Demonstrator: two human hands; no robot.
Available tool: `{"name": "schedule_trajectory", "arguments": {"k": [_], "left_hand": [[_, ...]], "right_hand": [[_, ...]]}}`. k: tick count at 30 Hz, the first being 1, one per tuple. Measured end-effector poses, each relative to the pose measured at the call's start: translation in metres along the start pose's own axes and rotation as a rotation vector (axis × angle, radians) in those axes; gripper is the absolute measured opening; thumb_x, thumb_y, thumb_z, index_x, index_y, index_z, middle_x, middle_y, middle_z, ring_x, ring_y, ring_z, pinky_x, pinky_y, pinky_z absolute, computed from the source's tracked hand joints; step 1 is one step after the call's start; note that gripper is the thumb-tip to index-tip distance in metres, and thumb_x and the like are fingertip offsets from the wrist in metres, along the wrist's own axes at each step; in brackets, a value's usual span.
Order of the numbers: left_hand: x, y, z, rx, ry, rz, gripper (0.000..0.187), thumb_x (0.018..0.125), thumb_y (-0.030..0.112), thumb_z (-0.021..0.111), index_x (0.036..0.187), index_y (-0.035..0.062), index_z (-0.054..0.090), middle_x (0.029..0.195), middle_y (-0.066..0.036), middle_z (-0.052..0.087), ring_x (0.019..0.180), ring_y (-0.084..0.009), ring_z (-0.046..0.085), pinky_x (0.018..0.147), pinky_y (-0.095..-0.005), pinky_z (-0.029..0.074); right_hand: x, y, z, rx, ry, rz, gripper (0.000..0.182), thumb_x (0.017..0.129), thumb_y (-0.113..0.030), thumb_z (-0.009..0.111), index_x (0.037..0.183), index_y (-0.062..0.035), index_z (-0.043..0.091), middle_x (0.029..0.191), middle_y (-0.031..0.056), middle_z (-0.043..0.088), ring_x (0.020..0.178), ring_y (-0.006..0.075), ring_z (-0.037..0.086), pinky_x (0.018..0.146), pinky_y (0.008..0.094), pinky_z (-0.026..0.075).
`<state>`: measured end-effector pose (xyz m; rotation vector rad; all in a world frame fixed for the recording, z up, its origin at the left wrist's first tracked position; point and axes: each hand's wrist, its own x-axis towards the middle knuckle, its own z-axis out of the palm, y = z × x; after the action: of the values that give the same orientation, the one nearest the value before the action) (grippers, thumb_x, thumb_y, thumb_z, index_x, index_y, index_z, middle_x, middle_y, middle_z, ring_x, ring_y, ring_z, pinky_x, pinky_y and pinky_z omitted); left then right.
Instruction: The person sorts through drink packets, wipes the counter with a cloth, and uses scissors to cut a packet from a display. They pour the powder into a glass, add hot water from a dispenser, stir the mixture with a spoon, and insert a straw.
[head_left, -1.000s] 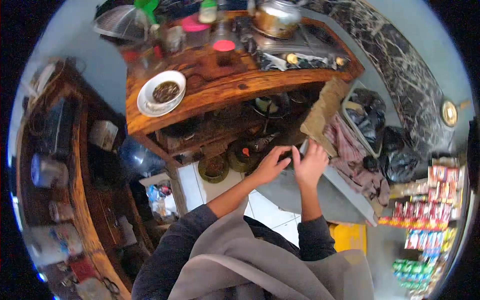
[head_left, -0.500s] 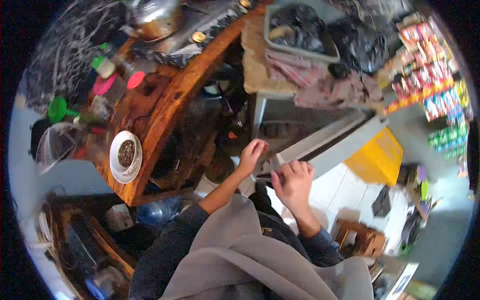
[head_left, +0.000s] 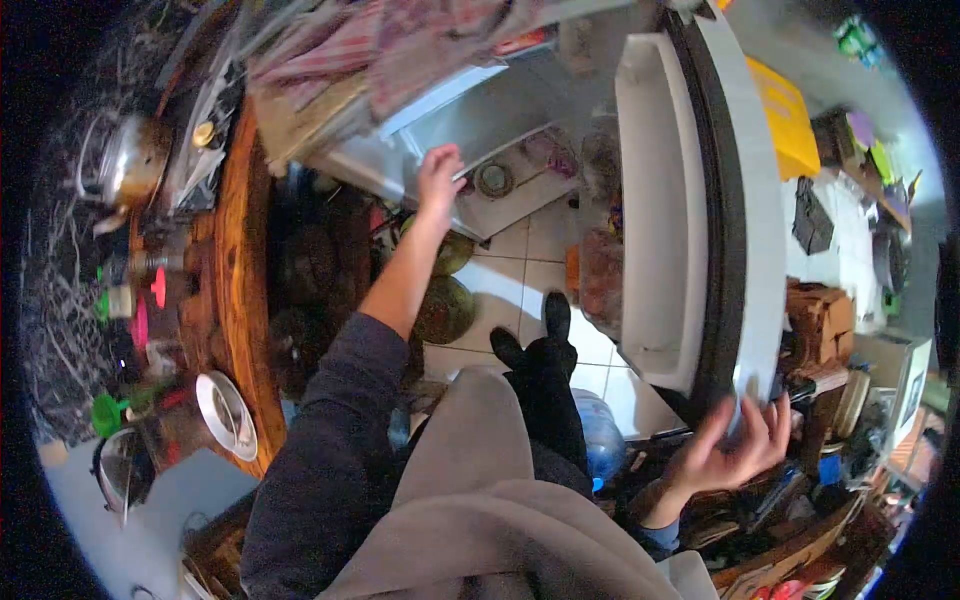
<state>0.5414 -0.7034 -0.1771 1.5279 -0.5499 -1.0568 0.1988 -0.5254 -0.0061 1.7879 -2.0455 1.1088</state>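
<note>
A refrigerator stands wide open in front of me, its white door [head_left: 752, 240] swung out to the right with a pale door bin [head_left: 660, 220] on the inner side. My right hand [head_left: 735, 448] is at the door's near edge, fingers spread and fingertips right at it, holding nothing. Reaching forward, my left hand [head_left: 438, 185] is empty with its fingers loosely apart, beside the near side of the lit refrigerator interior [head_left: 450, 115]. Beyond that hand, a small round dish [head_left: 493, 180] rests low inside.
Along the left runs a wooden counter [head_left: 245, 300] with a white bowl [head_left: 227, 415] and a metal kettle [head_left: 137, 160]. A blue water jug [head_left: 598, 440] lies by my legs. Past the door are a yellow box [head_left: 785, 120] and a brown carton [head_left: 818, 325].
The refrigerator door has swung open to the right, and its interior now shows. My right hand moved right and nearer to me with it; my left hand reached forward. My view turned and shifted.
</note>
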Motion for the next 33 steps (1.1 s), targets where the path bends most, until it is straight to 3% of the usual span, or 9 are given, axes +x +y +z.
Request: {"name": "schedule_trajectory", "arguments": {"k": [2, 6, 7, 9, 11, 14, 20, 26, 33], "left_hand": [[0.043, -0.005, -0.002, 0.003, 0.005, 0.069, 0.033, 0.081, 0.026, 0.055, 0.111, 0.0124, 0.049, 0.112, -0.004, 0.048, 0.098, -0.0198, 0.047, 0.080, -0.0406, 0.043], [0.132, 0.040, 0.005, -0.252, -0.008, 0.062, 0.052, 0.084, 0.035, 0.046, 0.128, 0.0097, 0.033, 0.132, -0.009, 0.032, 0.118, -0.0280, 0.034, 0.088, -0.0498, 0.038], [0.142, 0.050, 0.002, -0.290, -0.144, 0.098, 0.054, 0.087, 0.039, 0.039, 0.132, 0.0106, 0.027, 0.136, -0.010, 0.027, 0.122, -0.0291, 0.030, 0.092, -0.0523, 0.034], [0.142, 0.088, 0.009, -0.573, -0.194, 0.059, 0.053, 0.087, 0.042, 0.033, 0.131, 0.0123, 0.028, 0.135, -0.008, 0.030, 0.122, -0.0297, 0.030, 0.096, -0.0585, 0.025], [0.138, 0.089, 0.013, -0.580, -0.163, 0.061, 0.053, 0.087, 0.042, 0.033, 0.131, 0.0125, 0.029, 0.135, -0.008, 0.030, 0.122, -0.0296, 0.030, 0.096, -0.0585, 0.024], [0.135, 0.087, 0.018, -0.598, -0.057, 0.050, 0.053, 0.086, 0.043, 0.033, 0.130, 0.0131, 0.031, 0.134, -0.008, 0.032, 0.122, -0.0292, 0.030, 0.097, -0.0587, 0.021], [0.125, 0.077, 0.015, -0.610, 0.092, 0.020, 0.050, 0.084, 0.041, 0.036, 0.125, 0.0119, 0.037, 0.126, -0.008, 0.037, 0.116, -0.0290, 0.034, 0.095, -0.0565, 0.023], [0.092, 0.033, -0.016, -0.522, 0.147, -0.061, 0.034, 0.081, 0.023, 0.058, 0.106, 0.0019, 0.048, 0.093, -0.013, 0.050, 0.087, -0.0302, 0.054, 0.078, -0.0447, 0.051], [0.018, 0.001, -0.011, -0.228, 0.004, 0.202, 0.038, 0.082, 0.025, 0.058, 0.106, 0.0011, 0.041, 0.096, -0.009, 0.046, 0.086, -0.0203, 0.050, 0.081, -0.0359, 0.047]], "right_hand": [[-0.025, 0.021, 0.018, 0.092, 0.292, -0.006, 0.013, 0.078, -0.002, 0.058, 0.089, -0.0005, 0.052, 0.125, 0.0211, 0.037, 0.115, 0.0299, 0.039, 0.095, 0.0408, 0.033], [-0.098, 0.037, 0.071, -0.107, 0.412, 0.000, 0.062, 0.082, -0.020, 0.053, 0.133, -0.0038, 0.021, 0.135, 0.0265, 0.016, 0.130, 0.0342, 0.013, 0.105, 0.0493, 0.017], [-0.139, 0.063, 0.106, 0.202, 0.602, -0.041, 0.039, 0.083, -0.035, 0.053, 0.111, -0.0074, 0.050, 0.135, 0.0180, 0.023, 0.124, 0.0341, 0.028, 0.101, 0.0441, 0.028], [-0.159, 0.031, 0.116, 0.374, 0.082, -0.338, 0.038, 0.071, -0.019, 0.069, 0.107, -0.0193, 0.057, 0.126, 0.0214, 0.029, 0.117, 0.0367, 0.031, 0.099, 0.0433, 0.027], [-0.165, 0.005, 0.150, 0.509, -0.115, -0.201, 0.024, 0.067, -0.010, 0.070, 0.087, -0.0206, 0.062, 0.116, 0.0183, 0.039, 0.109, 0.0358, 0.038, 0.095, 0.0417, 0.032], [-0.145, -0.010, 0.196, 0.601, -0.493, -0.068, 0.021, 0.064, 0.000, 0.062, 0.084, -0.0065, 0.057, 0.120, 0.0255, 0.040, 0.108, 0.0387, 0.042, 0.090, 0.0431, 0.035], [-0.031, -0.093, 0.321, 0.904, -0.536, 0.086, 0.041, 0.072, -0.016, 0.064, 0.108, -0.0031, 0.050, 0.118, 0.0194, 0.044, 0.111, 0.0344, 0.042, 0.092, 0.0385, 0.035], [0.062, -0.189, 0.379, 1.415, -1.123, 0.964, 0.099, 0.066, -0.050, 0.067, 0.136, -0.0086, 0.011, 0.135, 0.0169, 0.028, 0.123, 0.0340, 0.029, 0.091, 0.0523, 0.031], [0.003, -0.155, 0.397, 1.867, -1.069, 0.887, 0.094, 0.069, -0.029, 0.067, 0.137, -0.0123, 0.005, 0.130, 0.0149, 0.032, 0.115, 0.0295, 0.038, 0.089, 0.0513, 0.034]]}}
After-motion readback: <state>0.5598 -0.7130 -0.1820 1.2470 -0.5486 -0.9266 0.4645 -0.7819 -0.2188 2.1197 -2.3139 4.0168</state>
